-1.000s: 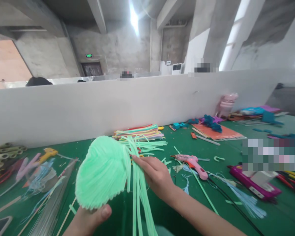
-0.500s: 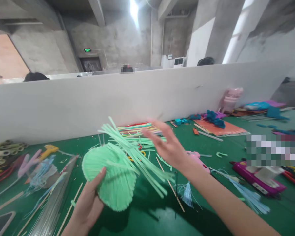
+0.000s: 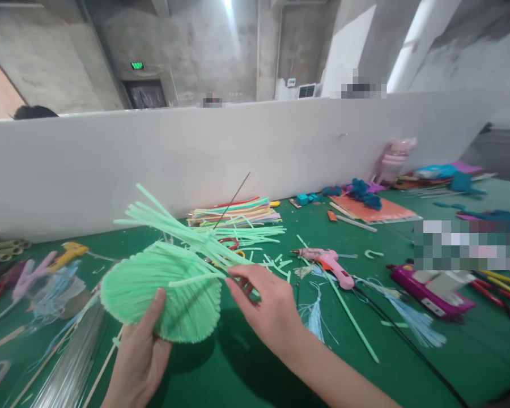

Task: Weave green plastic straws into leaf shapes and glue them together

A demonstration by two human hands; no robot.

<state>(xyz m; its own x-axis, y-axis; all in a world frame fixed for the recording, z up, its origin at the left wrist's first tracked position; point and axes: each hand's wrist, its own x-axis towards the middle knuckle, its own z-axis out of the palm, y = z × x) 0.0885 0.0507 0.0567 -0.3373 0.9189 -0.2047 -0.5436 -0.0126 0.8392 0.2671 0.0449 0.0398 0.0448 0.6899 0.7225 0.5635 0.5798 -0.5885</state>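
Observation:
My left hand (image 3: 142, 345) grips a flat, leaf-shaped piece (image 3: 131, 289) made of light green pipe cleaners, thumb on its face and fingers behind. A bundle of loose-ended green pipe cleaners (image 3: 161, 221) spreads up and left from behind its top edge. My right hand (image 3: 266, 303) is closed, thumb and fingertips pinching the right end of a green pipe cleaner (image 3: 195, 279) that crosses the face of the piece. The lower right ends of the bundle run behind the right hand and are hidden.
Multicoloured pipe cleaners (image 3: 238, 211) lie by the white partition (image 3: 153, 164). A pink glue gun (image 3: 327, 260) and a loose green pipe cleaner (image 3: 352, 317) are right of my hands. Further right sits a purple power strip (image 3: 433, 294); at left, a yellow glue gun (image 3: 70, 258).
My right hand came down and left to the crossing pipe cleaner and closed on its end. The leaf-shaped piece shifted left. A loose green pipe cleaner now shows on the table at right.

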